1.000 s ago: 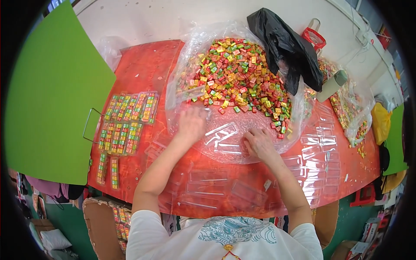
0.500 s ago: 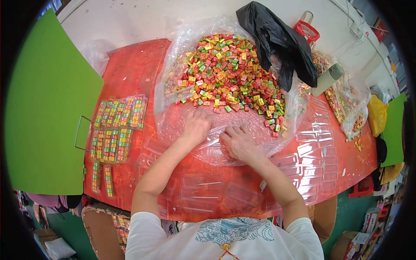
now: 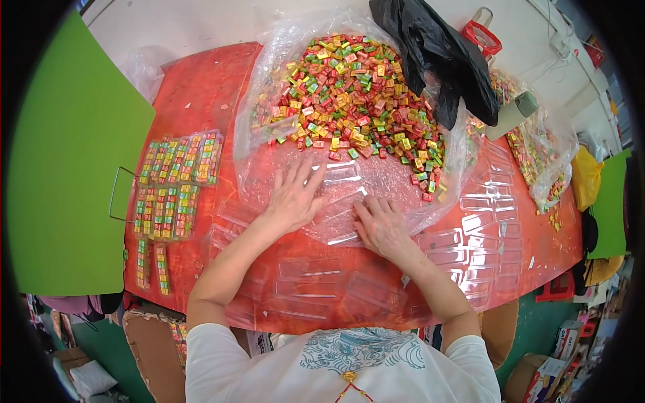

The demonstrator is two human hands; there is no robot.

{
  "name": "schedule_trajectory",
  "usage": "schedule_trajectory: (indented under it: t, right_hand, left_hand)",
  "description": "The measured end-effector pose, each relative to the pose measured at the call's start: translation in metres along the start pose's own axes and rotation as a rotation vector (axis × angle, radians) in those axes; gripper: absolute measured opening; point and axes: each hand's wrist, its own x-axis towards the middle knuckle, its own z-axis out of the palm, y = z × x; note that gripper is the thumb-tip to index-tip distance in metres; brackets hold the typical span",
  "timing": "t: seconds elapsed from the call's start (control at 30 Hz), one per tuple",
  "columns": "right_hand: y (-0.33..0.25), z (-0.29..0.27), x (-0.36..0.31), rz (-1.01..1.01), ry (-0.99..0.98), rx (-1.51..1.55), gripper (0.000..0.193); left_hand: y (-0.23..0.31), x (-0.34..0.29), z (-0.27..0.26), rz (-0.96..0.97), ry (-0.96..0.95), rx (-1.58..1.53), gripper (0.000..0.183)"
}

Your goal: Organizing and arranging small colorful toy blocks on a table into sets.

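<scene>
Between your two hands, just below the heap of wrapped pieces (image 3: 363, 101), lie at least two clear trays (image 3: 342, 174); glare and overlap hide the exact count. They rest on one clear plastic sheet (image 3: 252, 164), which also spreads under the heap. Your left hand (image 3: 293, 199), below the heap's left side, has its fingers splayed and released, beside the trays' left ends; I cannot tell whether a fingertip touches one. Your right hand (image 3: 384, 227), below the heap's right side, bends its fingers by the trays' right ends; I cannot tell whether they grasp an edge.

The heap itself holds red, yellow, green and orange pieces, too many to count. Left of it stand two rows of filled trays (image 3: 168, 212), packed too closely to number surely, and nearer you, two single filled strips (image 3: 162, 269). To the heap's lower right, many unfilled trays (image 3: 474, 248) overlap.

At the heap's upper right hangs one black bag (image 3: 443, 60); farther right come one grey-green bottle (image 3: 514, 115), one second bag of pieces (image 3: 537, 151) and one yellow bag (image 3: 586, 180). One large green panel (image 3: 74, 154) stands far left of the heap.
</scene>
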Motion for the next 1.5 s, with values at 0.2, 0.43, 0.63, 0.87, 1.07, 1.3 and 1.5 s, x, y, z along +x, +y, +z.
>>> schedule_trajectory:
  t: [0.2,0.43,0.63,0.87,1.07,1.3,1.5]
  right_hand:
    - [-0.022,0.004,-0.002,0.002,0.010,0.015,0.038]
    - [0.011,0.012,0.041,0.054,0.131,0.108,0.037]
    - [0.044,0.046,0.115,0.304,0.223,0.038,0.039]
    - [0.031,0.037,0.081,-0.004,0.154,-0.055,0.024]
    - [0.043,0.019,0.054,0.089,0.022,0.126,0.028]
    - [0.026,0.025,0.080,0.048,0.143,0.022,0.020]
    - [0.000,0.043,0.112,0.073,0.101,-0.063,0.014]
  left_hand:
    - [0.000,-0.012,0.019,0.100,-0.111,0.054,0.072]
    - [-0.016,0.020,0.011,0.177,-0.070,-0.005,0.060]
    - [-0.029,0.069,0.042,-0.118,0.082,0.045,0.059]
    - [-0.016,0.039,0.042,0.046,0.015,-0.041,0.049]
    - [-0.030,0.016,0.013,0.043,0.100,-0.175,0.041]
    - [-0.052,0.033,0.008,-0.067,0.095,-0.102,0.031]
    - [-0.054,0.048,0.020,-0.106,0.008,0.040,0.038]
